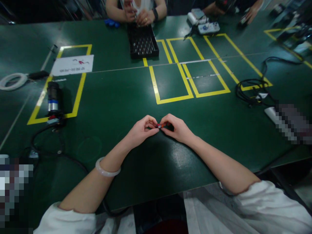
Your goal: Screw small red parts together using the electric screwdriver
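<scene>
Just above the green tabletop, at the middle of the view, my two hands meet fingertip to fingertip. Between them is a small red, grey and orange part (159, 126), too small for me to make out its kind. My left hand (142, 130) pinches its left end between thumb and fingers. From the other side my right hand (179, 128) grips the orange end in a similar pinch. Fingertips cover much of the part.
Yellow tape rectangles (175, 100) mark the green table (117, 91). Left are a black cylindrical tool (53, 97) with a cable and a printed card (73, 65). Across, a person's hands (140, 16) are over a black tray (157, 52). Coiled cable (251, 92) lies right.
</scene>
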The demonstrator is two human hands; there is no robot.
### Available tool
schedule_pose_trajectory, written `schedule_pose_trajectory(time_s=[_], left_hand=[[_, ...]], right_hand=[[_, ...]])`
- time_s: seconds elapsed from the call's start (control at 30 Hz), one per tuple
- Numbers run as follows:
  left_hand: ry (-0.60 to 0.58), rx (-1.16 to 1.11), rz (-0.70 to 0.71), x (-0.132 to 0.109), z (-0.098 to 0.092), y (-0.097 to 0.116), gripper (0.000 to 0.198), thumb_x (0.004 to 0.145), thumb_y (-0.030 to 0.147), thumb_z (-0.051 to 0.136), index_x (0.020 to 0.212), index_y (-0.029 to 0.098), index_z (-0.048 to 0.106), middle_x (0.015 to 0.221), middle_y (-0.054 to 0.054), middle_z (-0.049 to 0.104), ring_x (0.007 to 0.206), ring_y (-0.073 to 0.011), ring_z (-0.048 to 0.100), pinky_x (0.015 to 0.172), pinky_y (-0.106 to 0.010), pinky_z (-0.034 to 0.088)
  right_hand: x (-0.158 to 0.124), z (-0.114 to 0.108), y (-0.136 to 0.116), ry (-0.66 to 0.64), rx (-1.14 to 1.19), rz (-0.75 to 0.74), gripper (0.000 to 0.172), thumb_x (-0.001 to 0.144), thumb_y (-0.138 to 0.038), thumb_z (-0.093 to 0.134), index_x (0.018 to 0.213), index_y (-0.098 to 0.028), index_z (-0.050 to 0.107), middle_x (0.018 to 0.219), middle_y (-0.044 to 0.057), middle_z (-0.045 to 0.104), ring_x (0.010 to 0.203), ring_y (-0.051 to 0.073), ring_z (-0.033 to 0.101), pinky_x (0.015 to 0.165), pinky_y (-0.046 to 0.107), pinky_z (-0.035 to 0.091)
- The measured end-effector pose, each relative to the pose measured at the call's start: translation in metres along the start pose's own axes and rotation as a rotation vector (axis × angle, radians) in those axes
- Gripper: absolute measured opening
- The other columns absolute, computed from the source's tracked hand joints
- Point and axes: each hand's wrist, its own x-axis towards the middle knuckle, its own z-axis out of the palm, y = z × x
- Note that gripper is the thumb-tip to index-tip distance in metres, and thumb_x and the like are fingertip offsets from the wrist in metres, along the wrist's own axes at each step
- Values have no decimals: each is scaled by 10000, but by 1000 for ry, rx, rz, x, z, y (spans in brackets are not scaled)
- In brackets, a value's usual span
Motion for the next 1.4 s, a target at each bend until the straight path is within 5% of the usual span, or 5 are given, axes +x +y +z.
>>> schedule_pose_trajectory(time_s=[1.17, 1.3, 1.4], left_hand=[[-36, -58, -58, 2, -3, 0, 355, 811, 363, 713, 1061, 151, 577, 985, -60, 645, 873, -155, 632, 776, -302, 539], [-21, 98, -66, -6, -29, 7, 416, 856, 427, 654, 1161, 154, 582, 1119, -106, 656, 1031, -211, 636, 873, -347, 531], [118, 373, -68, -22, -74, 10, 459, 902, 449, 594, 1256, 159, 566, 1261, -117, 622, 1164, -234, 592, 1015, -386, 470]], right_hand=[[2, 0, 3, 18, 84, 72, 121, 854, -166, 633, 965, -203, 600, 934, 37, 630, 818, 154, 613, 736, 294, 496], [2, -1, 4, 32, 123, 98, 125, 845, -162, 631, 962, -195, 609, 938, 36, 638, 810, 150, 624, 738, 297, 494], [1, -1, 5, 24, 131, 102, 124, 841, -160, 632, 961, -187, 614, 928, 36, 638, 805, 149, 622, 735, 295, 490]])
